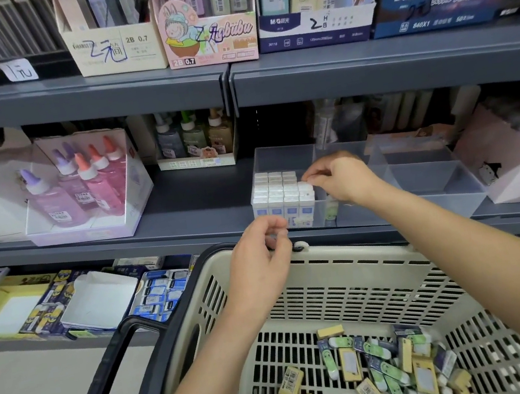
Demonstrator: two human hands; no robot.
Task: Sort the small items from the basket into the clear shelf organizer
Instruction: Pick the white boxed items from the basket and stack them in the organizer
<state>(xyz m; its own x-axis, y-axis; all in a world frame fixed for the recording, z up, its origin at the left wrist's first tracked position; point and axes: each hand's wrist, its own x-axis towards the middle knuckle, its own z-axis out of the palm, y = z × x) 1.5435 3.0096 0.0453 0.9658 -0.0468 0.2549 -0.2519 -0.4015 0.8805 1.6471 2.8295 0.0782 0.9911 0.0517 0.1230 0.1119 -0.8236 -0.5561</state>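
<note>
Eraser (306, 187) atop packed rows in organizer (422, 175), pinched by right grip (339, 179) (left grip (261, 260) curled, contents unclear)

**Grey middle shelf and its load**

The grey metal shelf (199, 202) carries the clear organizer (283, 156) at its front edge. Well apart to the organizer's left sits an open display box (138, 194) of pink and purple glue bottles. Behind the organizer and to its left stands a small carton (197, 163) of capped bottles. Just right of the organizer is a pale pink box (512, 168). Further stock stands in shadow behind the organizer, too dim to name.
</note>
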